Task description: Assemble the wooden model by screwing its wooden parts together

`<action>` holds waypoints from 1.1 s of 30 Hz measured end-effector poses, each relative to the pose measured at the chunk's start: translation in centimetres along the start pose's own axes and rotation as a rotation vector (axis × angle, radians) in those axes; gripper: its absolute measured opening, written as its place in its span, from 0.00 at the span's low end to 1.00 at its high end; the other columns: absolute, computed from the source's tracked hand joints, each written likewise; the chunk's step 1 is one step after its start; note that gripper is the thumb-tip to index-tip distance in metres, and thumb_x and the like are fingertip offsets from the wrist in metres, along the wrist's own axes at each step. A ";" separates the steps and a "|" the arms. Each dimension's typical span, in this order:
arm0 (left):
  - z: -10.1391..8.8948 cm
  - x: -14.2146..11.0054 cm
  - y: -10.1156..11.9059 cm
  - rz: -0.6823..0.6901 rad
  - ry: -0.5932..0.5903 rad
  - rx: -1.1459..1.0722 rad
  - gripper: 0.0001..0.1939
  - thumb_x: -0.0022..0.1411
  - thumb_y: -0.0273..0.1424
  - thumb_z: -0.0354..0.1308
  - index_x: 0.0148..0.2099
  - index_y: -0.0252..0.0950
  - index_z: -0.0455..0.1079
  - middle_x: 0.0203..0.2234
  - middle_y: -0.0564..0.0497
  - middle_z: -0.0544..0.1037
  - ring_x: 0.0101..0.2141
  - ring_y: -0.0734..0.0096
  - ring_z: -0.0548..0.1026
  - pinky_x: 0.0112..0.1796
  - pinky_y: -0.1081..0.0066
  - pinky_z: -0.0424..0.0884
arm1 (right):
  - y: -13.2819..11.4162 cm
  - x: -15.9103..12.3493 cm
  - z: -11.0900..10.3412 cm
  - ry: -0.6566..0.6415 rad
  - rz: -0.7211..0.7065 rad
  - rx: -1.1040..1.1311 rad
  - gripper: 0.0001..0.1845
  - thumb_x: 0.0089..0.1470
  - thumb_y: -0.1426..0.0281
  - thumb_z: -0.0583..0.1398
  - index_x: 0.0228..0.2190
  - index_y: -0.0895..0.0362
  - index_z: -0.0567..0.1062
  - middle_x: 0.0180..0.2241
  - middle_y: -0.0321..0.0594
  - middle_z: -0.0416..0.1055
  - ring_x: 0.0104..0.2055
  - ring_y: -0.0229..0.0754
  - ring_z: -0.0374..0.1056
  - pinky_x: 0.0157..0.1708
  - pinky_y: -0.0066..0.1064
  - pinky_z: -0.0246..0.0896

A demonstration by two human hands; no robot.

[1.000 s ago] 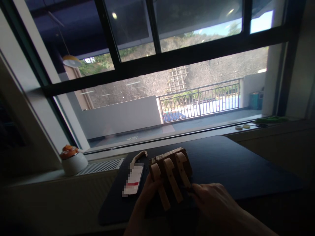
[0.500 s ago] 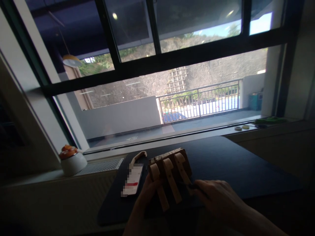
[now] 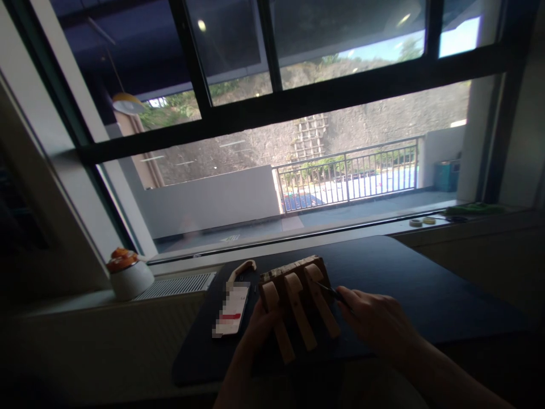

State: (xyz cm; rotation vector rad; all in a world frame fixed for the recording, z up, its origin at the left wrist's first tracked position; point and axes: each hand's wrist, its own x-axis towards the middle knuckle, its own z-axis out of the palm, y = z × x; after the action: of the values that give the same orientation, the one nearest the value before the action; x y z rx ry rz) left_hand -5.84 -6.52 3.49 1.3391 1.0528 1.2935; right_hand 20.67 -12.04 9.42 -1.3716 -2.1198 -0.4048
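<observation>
Head view: the right hand (image 3: 374,315), knuckles up and fingers curled, grips one thin dark tool (image 3: 335,292), its tip aimed leftward at the upper part of the rightmost strip (image 3: 327,314); I cannot tell whether it touches. The left hand (image 3: 260,325) is closed on the left side of one wooden block (image 3: 286,296), held tilted over one dark table (image 3: 404,278). Three pale strips (image 3: 305,320) with curled tops run side by side across the block. Half a second ago the tool was lower, near the rightmost strip's bottom end. Farther left, one loose curved wooden piece (image 3: 242,268) and one phone (image 3: 235,309) lie on the table
</observation>
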 end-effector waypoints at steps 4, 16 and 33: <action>0.0 -0.1 0.1 -0.007 0.012 0.002 0.23 0.45 0.29 0.66 0.46 0.32 0.73 0.35 0.46 0.79 0.41 0.53 0.75 0.41 0.63 0.71 | -0.1 0.3 -0.2 -0.011 0.002 -0.019 0.14 0.61 0.69 0.48 0.38 0.55 0.73 0.30 0.39 0.78 0.26 0.40 0.73 0.24 0.29 0.54; 0.1 -0.1 -0.1 -0.003 0.024 -0.016 0.27 0.44 0.31 0.68 0.48 0.32 0.72 0.34 0.46 0.79 0.41 0.51 0.75 0.41 0.62 0.71 | -0.3 0.6 -0.2 0.011 -0.075 -0.072 0.10 0.59 0.72 0.51 0.36 0.55 0.72 0.25 0.36 0.75 0.23 0.38 0.71 0.23 0.30 0.49; 0.2 -0.2 0.1 -0.017 0.041 -0.045 0.27 0.41 0.31 0.68 0.47 0.32 0.72 0.33 0.46 0.79 0.39 0.52 0.75 0.41 0.62 0.71 | -0.3 0.7 -0.4 0.035 -0.191 -0.185 0.17 0.50 0.83 0.54 0.39 0.57 0.72 0.24 0.35 0.72 0.23 0.38 0.69 0.24 0.31 0.50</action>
State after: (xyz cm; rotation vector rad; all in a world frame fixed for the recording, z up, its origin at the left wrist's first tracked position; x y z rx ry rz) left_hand -5.69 -6.72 3.52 1.2728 1.0545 1.3293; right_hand 20.31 -11.84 10.17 -1.2534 -2.2374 -0.7125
